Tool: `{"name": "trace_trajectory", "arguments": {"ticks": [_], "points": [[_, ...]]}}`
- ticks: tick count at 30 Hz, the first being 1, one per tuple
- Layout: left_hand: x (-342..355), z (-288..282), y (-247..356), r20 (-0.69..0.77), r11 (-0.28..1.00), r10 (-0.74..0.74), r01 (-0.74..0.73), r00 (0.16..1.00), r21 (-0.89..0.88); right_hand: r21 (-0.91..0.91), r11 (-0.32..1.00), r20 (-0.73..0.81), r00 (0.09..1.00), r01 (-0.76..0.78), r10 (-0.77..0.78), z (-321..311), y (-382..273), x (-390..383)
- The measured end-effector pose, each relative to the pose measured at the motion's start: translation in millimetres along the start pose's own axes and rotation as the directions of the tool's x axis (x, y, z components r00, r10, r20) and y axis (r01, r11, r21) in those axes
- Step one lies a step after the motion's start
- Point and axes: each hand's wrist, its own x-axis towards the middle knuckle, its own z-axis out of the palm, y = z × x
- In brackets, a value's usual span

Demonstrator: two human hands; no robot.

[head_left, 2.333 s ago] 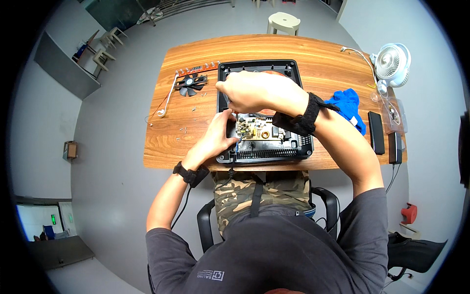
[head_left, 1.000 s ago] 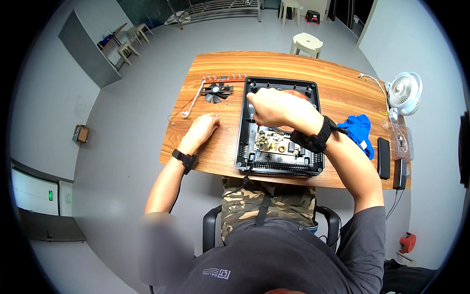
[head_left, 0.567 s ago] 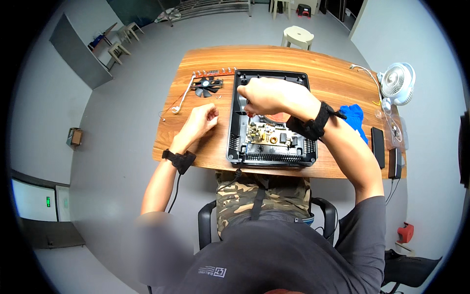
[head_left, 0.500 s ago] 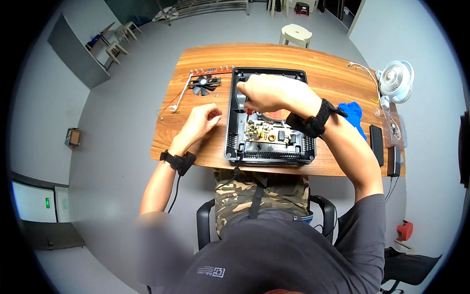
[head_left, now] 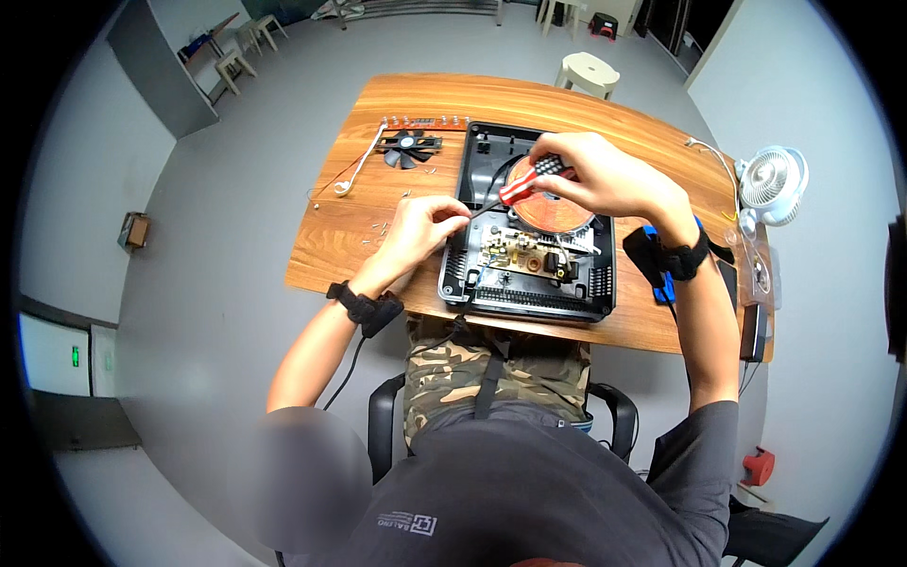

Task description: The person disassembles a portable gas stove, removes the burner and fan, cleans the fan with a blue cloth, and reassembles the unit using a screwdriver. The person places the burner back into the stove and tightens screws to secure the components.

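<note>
My right hand point(head_left: 605, 172) is closed round the handle of a red, white and black screwdriver point(head_left: 518, 193), held at a slant over an opened induction cooker with a black housing point(head_left: 463, 295). The dark shaft points left and down to the fingertips of my left hand point(head_left: 416, 232). Those fingers are pinched together at the housing's left edge, by the screwdriver's tip; whatever they hold is too small to make out. Inside the housing lie a round copper coil point(head_left: 550, 214), partly behind my right hand, and a circuit board point(head_left: 525, 255) nearer to me.
Left of the housing are a black cooling fan point(head_left: 408, 147), a narrow red circuit board point(head_left: 425, 122) and several loose screws point(head_left: 381, 227). At the right stand a white desk fan point(head_left: 770, 185) and a black box-shaped device point(head_left: 753, 331). A blue cloth point(head_left: 663, 289) lies partly under my right wrist.
My right hand has lifted the screwdriver from inside the housing and moved right, uncovering the coil. My left hand has come right to the screwdriver's tip, its fingers now pinched.
</note>
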Motion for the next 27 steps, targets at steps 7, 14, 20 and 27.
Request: {"name": "trace_trajectory", "arguments": {"ticks": [7,14,20,27], "points": [[3.1,6.7,-1.2,0.016,0.991,-0.036,0.038,0.999,-0.126,0.015,0.992,0.010,0.992,-0.125,0.125,-4.4,-0.7,-6.2],[8.3,13.3,-19.0,0.070,0.899,-0.088,0.109,0.994,-0.424,0.126,0.973,0.042,0.981,-0.195,0.191,-6.6,3.8,-5.5],[10.8,15.3,-21.5,0.081,0.828,-0.091,0.121,0.993,-0.547,0.227,0.957,0.032,0.984,-0.180,0.178,-6.9,14.2,-7.2],[11.2,14.7,-26.0,0.053,0.831,-0.092,0.106,0.994,-0.546,0.189,0.969,0.026,0.988,-0.156,0.153,-10.5,13.8,-9.8]]}}
